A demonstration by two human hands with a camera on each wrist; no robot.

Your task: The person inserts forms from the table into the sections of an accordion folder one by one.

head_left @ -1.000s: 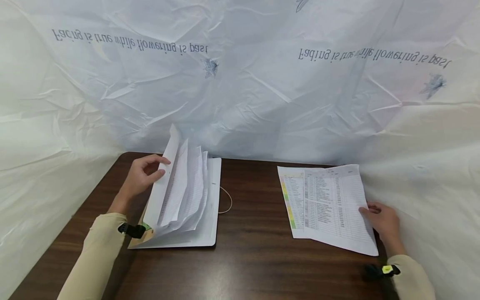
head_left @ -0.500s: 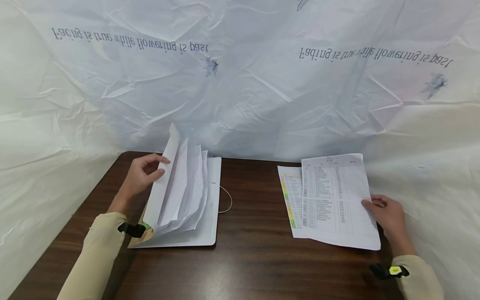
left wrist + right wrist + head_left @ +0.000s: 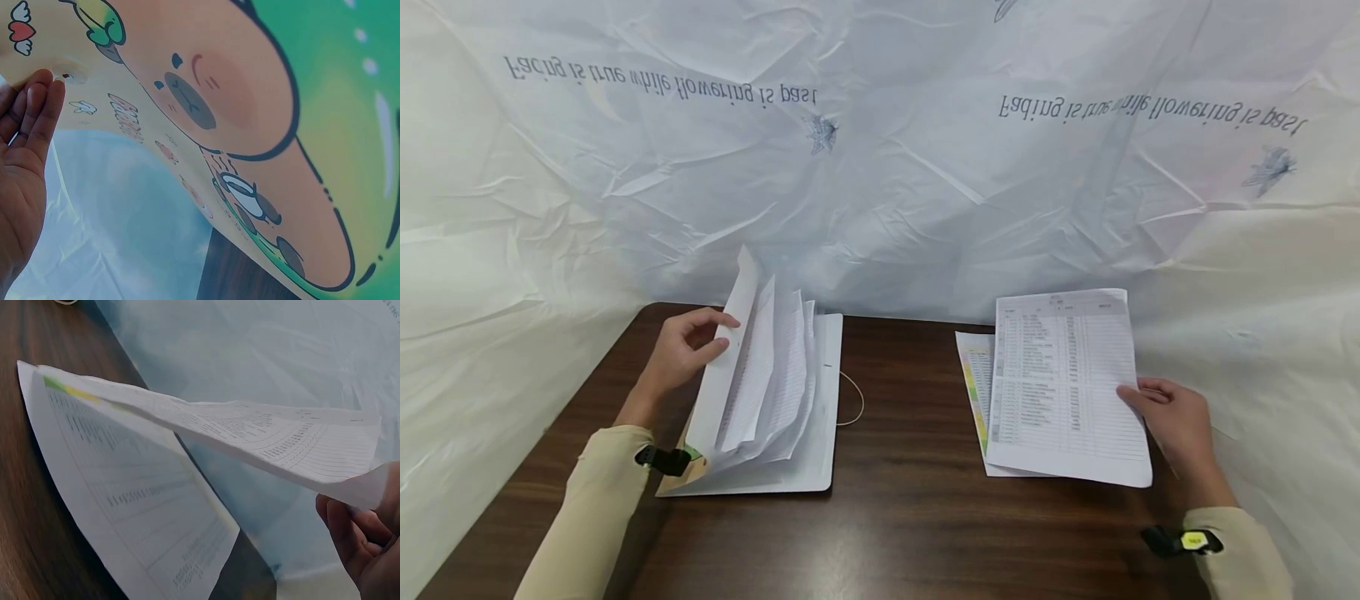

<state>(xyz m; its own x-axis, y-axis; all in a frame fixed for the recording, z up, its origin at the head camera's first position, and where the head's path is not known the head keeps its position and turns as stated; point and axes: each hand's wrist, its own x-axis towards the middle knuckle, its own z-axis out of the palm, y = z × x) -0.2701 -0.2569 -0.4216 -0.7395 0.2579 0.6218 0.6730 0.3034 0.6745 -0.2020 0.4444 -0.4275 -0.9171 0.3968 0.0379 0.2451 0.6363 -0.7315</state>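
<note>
At the left of the head view, my left hand pinches the edge of a document folder's cover and holds it raised. Several printed sheets stand fanned inside the folder. The left wrist view shows the cover's outer face, with a cartoon animal on green and cream. On the right, my right hand pinches the right edge of a printed table sheet. That sheet is lifted over another paper with yellow and green marked rows. In the right wrist view, the held sheet bends above the lower paper.
A thin elastic cord loops out from the folder's right edge. Everything lies on a dark wooden table. White plastic sheeting with printed lettering hangs behind the table and along both sides.
My right hand has lifted the upper sheet off the colour-marked paper and shifted it, first rightward, then up and slightly left. The left hand and the folder have stayed in place.
</note>
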